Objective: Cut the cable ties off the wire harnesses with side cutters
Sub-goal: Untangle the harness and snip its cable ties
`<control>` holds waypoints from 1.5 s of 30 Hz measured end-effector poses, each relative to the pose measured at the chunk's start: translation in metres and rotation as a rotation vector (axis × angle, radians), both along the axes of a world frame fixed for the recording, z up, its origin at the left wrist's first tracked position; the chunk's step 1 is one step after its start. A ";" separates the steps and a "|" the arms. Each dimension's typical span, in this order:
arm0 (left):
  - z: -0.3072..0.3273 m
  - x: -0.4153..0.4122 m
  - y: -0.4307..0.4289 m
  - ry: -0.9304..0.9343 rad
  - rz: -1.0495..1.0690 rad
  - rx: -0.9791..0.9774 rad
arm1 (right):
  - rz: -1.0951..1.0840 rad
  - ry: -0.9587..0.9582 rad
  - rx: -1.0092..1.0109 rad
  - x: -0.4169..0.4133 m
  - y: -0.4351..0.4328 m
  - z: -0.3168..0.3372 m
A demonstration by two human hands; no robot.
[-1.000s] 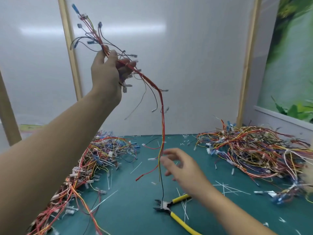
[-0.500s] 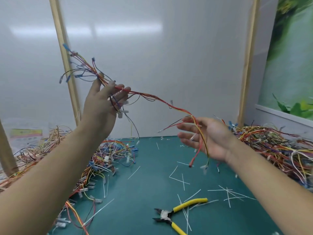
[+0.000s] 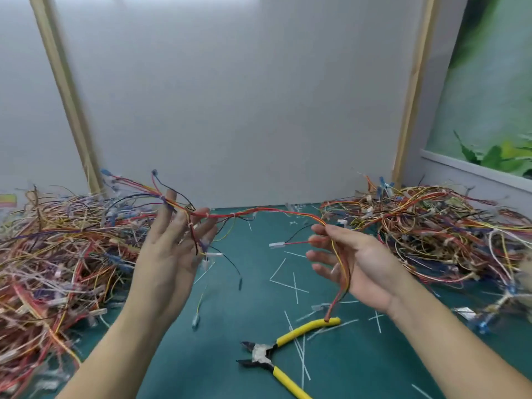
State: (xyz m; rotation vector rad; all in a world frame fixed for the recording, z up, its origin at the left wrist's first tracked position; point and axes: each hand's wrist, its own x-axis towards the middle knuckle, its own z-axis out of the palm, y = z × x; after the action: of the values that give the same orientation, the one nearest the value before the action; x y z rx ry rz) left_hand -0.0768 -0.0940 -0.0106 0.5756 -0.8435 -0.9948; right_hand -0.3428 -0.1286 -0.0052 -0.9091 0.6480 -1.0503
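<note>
A wire harness [image 3: 253, 213] of red, yellow and black wires spans between both hands above the green mat [image 3: 230, 355]. My left hand [image 3: 169, 254] is raised with straight fingers, and the harness's branched end runs through its fingertips. My right hand [image 3: 357, 266] is palm-up with relaxed fingers; the other end drapes over it and hangs down. A white cable tie [image 3: 234, 216] sits on the span. Yellow-handled side cutters [image 3: 267, 355] lie on the mat below, jaws apart, touched by neither hand.
Big tangled heaps of harnesses lie at the left [image 3: 57, 254] and right [image 3: 437, 231] of the mat. Several cut white tie pieces [image 3: 290, 283] are scattered in the middle. A white panel with wooden posts [image 3: 69, 96] closes the back.
Both hands have come down towards the mat with the harness. The left hand's fingers have straightened, and the harness now stretches nearly level between the hands.
</note>
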 end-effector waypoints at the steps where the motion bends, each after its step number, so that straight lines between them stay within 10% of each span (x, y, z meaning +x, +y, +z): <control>1: -0.006 -0.003 0.001 0.005 -0.009 0.006 | 0.010 -0.005 -0.001 -0.001 0.000 -0.003; 8: -0.014 -0.022 0.012 -0.036 -0.017 0.025 | 0.138 0.060 -0.200 0.003 0.011 -0.010; 19: -0.018 -0.037 0.023 -0.205 -0.101 -0.002 | -0.197 0.656 -0.778 0.036 0.037 -0.034; 45: -0.026 -0.036 0.017 -0.242 -0.028 0.022 | -0.229 0.814 -0.838 0.035 0.029 -0.042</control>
State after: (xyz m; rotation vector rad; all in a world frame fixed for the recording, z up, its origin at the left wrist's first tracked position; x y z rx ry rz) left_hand -0.1128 -0.0772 -0.0370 0.7144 -1.0582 -0.9723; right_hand -0.3080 -0.0998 -0.0473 -2.0895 1.0127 -1.1559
